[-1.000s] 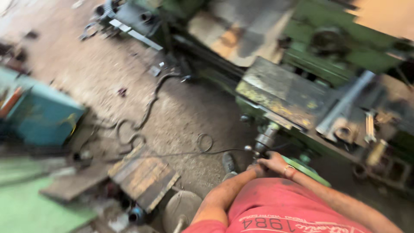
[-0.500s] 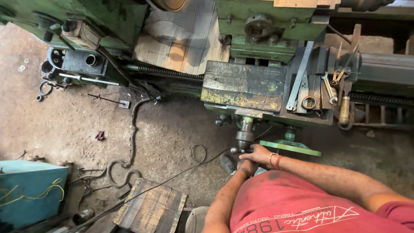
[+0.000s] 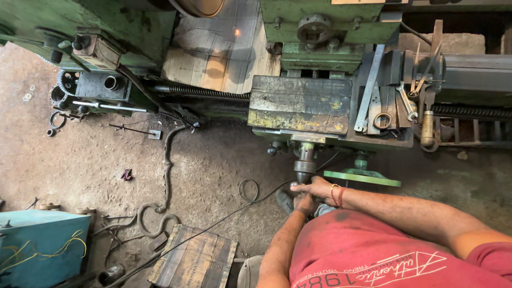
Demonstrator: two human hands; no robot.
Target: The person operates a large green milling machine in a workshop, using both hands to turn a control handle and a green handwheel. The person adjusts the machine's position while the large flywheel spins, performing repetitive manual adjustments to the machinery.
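Both hands at the lathe's cross-slide handle (image 3: 304, 166), right hand (image 3: 318, 188) with fingers curled loosely over its lower end, left hand (image 3: 305, 203) just beneath, grip hidden, cannot tell; cranking apparently under way, green handwheel (image 3: 362, 177) beside untouched.

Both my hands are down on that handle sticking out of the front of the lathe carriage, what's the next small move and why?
Probably a slow, slight turn of the crank handle. The right hand lies over its end and the left hand closes beneath it, so the grip looks set. Loose tools, a steel ruler and a wrench, lie on the carriage top, so a gentle feed seems wiser than a jerk.
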